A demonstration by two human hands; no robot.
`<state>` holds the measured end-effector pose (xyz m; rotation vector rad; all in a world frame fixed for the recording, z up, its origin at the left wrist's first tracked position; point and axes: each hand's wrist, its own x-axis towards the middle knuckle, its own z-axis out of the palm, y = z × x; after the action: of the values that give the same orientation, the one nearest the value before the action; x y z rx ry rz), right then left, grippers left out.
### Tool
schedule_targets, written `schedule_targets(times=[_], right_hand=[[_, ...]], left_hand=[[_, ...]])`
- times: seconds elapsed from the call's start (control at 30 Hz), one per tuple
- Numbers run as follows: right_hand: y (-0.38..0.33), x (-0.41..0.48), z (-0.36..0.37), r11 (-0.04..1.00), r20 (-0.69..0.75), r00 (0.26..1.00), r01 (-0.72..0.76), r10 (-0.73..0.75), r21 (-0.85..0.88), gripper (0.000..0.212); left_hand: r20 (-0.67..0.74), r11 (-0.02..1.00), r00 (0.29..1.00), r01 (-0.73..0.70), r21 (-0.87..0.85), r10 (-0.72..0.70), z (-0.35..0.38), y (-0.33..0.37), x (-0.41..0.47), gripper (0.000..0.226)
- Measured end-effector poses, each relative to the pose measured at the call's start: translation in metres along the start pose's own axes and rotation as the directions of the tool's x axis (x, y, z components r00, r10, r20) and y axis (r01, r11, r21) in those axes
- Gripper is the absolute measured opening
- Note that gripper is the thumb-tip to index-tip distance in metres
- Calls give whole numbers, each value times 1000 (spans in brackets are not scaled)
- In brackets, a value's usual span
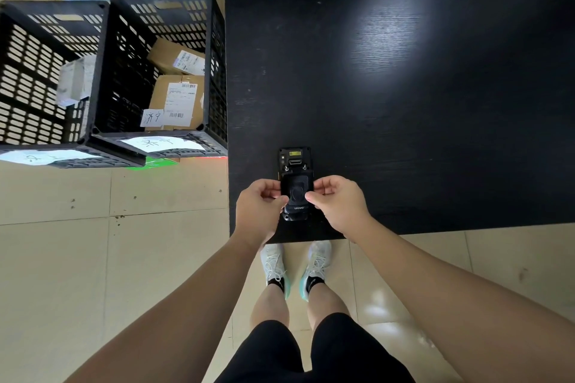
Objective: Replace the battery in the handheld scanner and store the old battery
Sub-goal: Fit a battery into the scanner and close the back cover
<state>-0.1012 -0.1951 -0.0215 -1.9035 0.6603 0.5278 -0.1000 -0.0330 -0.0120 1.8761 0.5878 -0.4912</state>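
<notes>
Before me, a black wood-grain table [404, 96] carries one item: a black handheld scanner [295, 183], back upward, near the front edge. On the beige tiled floor [93, 258] beside it stand two black perforated plastic crates [155, 71]

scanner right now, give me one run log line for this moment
scanner face down at near edge of black table | left hand and right hand pinch its sides | back cover on | spare battery not seen
</notes>
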Motion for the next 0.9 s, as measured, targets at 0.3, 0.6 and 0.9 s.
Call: schedule_targets(times=[0.3, 0.6, 0.9], right_hand=[[-4, -3, 7, 1000, -79, 997, -22, 21, -12, 20], [-6, -2, 13, 996, -126, 989, -87, 83, -25, 23], [-16, 3, 11, 990, -161, 980, -131, 120, -59, 27]], left_hand=[[-84, 999, 996, 37, 36, -34, 10, -1, -1, 24], [-100, 984, 995, -11, 177, 30, 13, 0, 0, 33], [-147, 973, 989, 11, 229, 23, 10, 8, 5, 33]])
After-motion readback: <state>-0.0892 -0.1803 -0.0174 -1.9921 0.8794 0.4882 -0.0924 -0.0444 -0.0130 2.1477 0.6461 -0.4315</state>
